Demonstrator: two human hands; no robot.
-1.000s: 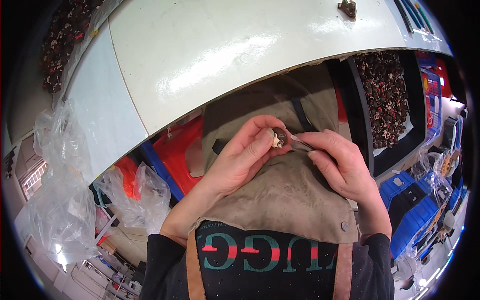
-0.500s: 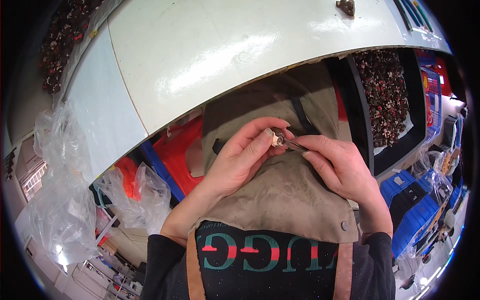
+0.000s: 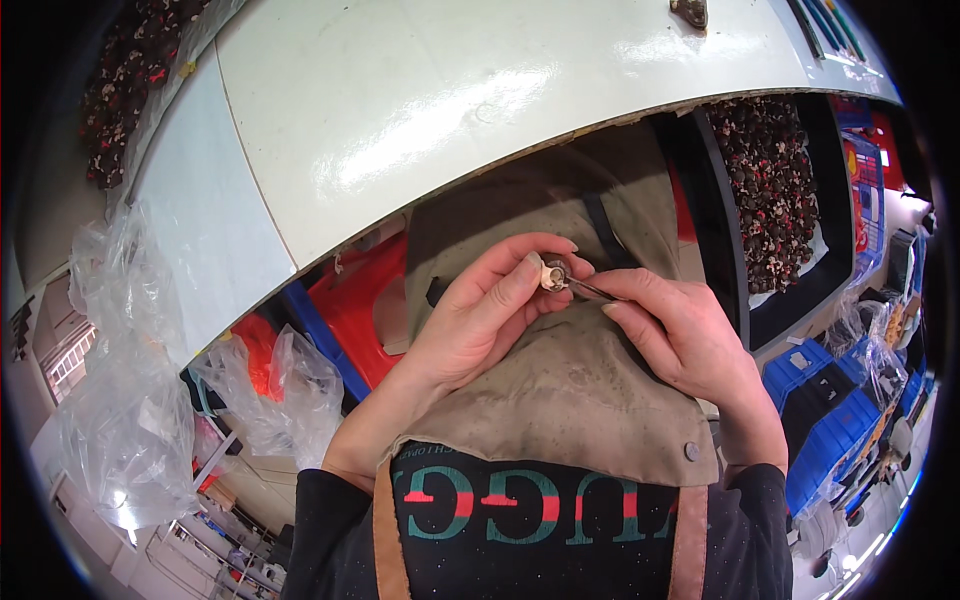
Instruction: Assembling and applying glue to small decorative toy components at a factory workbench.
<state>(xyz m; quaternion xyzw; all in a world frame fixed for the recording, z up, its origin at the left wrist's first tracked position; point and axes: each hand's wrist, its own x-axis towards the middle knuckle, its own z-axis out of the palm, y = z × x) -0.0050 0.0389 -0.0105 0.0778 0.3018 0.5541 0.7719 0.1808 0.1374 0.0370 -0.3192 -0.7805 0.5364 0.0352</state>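
Note:
Above the brown apron on my lap, my left hand pinches a small cream and dark brown moulded piece between thumb and fingers. Its hollow, ring-like end is turned partly upward. My right hand is closed round a thin metal-tipped hand tool, gripped between thumb and forefinger. The tip meets the piece at its right side; whether it reaches inside is too small to tell. Most of the tool's handle is hidden in my right hand.
A glossy white table curves ahead, with one brown piece and several slim sticks on it. At right stand a black tray of small brown pieces and blue crates. Plastic bags hang left, near a red stool.
The small piece has turned slightly in my left fingers, so its hollow end shows more. The tool has shifted a little against it; both hands keep their grip.

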